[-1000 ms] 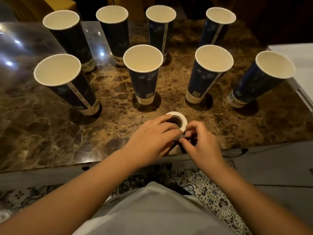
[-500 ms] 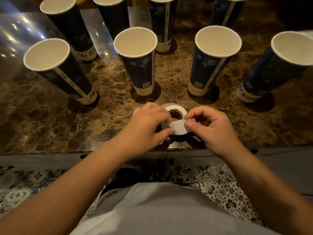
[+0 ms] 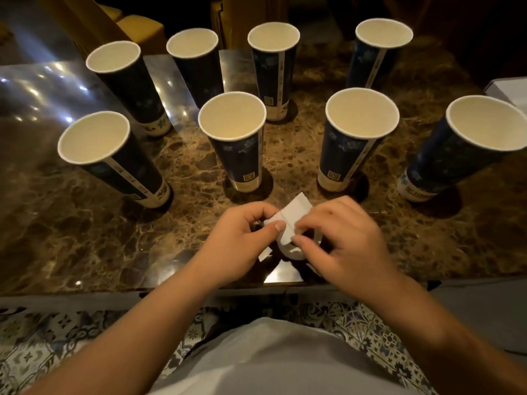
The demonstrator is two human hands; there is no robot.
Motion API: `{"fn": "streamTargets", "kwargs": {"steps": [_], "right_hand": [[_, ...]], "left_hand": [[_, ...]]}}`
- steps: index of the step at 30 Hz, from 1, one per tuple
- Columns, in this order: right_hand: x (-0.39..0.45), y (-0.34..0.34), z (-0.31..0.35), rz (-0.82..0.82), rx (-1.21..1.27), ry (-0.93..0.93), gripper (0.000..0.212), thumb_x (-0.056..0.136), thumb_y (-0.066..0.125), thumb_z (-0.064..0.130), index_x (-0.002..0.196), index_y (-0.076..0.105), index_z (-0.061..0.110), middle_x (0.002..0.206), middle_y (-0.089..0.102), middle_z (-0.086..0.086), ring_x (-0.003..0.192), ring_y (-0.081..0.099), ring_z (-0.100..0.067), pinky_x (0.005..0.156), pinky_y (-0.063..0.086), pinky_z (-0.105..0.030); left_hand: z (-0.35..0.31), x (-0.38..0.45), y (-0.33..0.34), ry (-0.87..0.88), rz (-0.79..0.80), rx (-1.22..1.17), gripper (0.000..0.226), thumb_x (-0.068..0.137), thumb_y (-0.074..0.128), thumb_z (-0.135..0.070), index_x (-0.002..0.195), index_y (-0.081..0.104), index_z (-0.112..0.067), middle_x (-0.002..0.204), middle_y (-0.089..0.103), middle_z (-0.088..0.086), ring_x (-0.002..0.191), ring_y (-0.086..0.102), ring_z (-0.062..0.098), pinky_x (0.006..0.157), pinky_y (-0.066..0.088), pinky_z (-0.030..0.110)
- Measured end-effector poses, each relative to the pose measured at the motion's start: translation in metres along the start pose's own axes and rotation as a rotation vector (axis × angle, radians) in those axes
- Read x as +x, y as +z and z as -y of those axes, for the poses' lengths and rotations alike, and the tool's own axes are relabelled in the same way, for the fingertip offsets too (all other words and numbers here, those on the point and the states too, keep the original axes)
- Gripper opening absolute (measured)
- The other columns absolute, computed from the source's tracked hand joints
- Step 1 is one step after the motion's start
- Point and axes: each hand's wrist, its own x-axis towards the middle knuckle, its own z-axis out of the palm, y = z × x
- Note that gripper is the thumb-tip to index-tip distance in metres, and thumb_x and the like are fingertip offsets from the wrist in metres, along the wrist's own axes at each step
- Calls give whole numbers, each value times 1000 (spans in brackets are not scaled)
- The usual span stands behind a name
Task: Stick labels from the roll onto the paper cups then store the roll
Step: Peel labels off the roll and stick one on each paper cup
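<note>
white label strip (image 3: pixel 295 216) pinched by both left hand (image 3: pixel 239 240) and right hand (image 3: pixel 342 238), just before the tall dark paper cups (image 3: pixel 236 143) on glossy marble table (image 3: pixel 85 229).

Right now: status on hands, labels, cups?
Left hand and right hand pinch the label strip. Roll mostly hidden beneath. Eight cups unlabelled, nothing blocking.

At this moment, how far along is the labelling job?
Early. None of the eight paper cups shows a fresh white label on its visible side. In hand: both hands, left hand and right hand, pinch a white label strip pulled off the roll near the table edge. Left: sticking labels, storing the roll.
</note>
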Motion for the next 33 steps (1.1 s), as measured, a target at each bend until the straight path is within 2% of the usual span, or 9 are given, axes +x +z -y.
{"fn": "streamTargets", "kwargs": {"steps": [6,12,16,22,24,26,28,31,33], "right_hand": [[7,4,4,81,16,111,23,85,65,41,89,72,19,82,68,8,78,59,-11,65,50,-34],[7,-2,4,117,-24,58,18,85,66,35,87,76,19,75,70,8,71,60,-11,62,51,-35],[4,-2,3,113,-75,22,18,87,64,33,84,76,20,72,70,6,67,60,-14,58,50,-37],[4,-2,5,90,-58,87,18,85,61,27,80,76,18,70,70,5,65,62,-14,56,51,-38],[6,-6,9,19,-12,151,13,83,63,19,77,75,16,68,68,5,63,61,-8,56,52,-31],[7,-12,9,-82,114,301,13,83,66,10,74,73,17,63,65,7,60,60,-7,55,48,-15],[9,-19,7,-150,216,455,18,85,65,9,73,71,20,62,64,7,61,60,-8,54,47,-14],[7,-26,2,-216,236,530,17,88,64,13,74,70,21,64,65,5,63,60,-9,57,51,-22],[4,-29,7,-255,153,458,15,88,65,12,77,72,20,63,65,5,59,59,-9,55,49,-17]], "left_hand": [[-2,-4,-1,45,49,46,16,94,59,-8,93,72,-17,89,72,-1,84,67,13,78,53,28],[-1,-7,1,111,56,266,20,94,60,-21,92,70,-38,87,68,-12,91,61,10,83,49,31],[3,-6,4,210,42,423,14,94,59,-25,96,72,-30,87,69,-12,91,61,9,84,49,34],[-1,-10,8,198,-22,460,16,93,56,-31,97,72,-32,90,70,-14,93,61,6,85,49,32],[-3,-12,9,167,-85,427,14,93,60,-23,96,71,-30,89,68,-18,90,59,0,79,47,23],[-4,-15,9,117,-169,350,14,94,59,-20,92,69,-30,86,65,-20,79,59,-3,69,45,18],[-3,-16,9,80,-249,292,13,96,57,-20,96,68,-28,86,67,-16,74,62,1,63,51,24],[-2,-18,10,57,-303,310,25,94,58,-22,119,63,-22,107,67,-9,94,64,7,79,57,34],[-9,-20,11,143,-385,397,35,91,62,-21,126,57,-18,117,61,-6,107,57,7,92,49,26]]}}
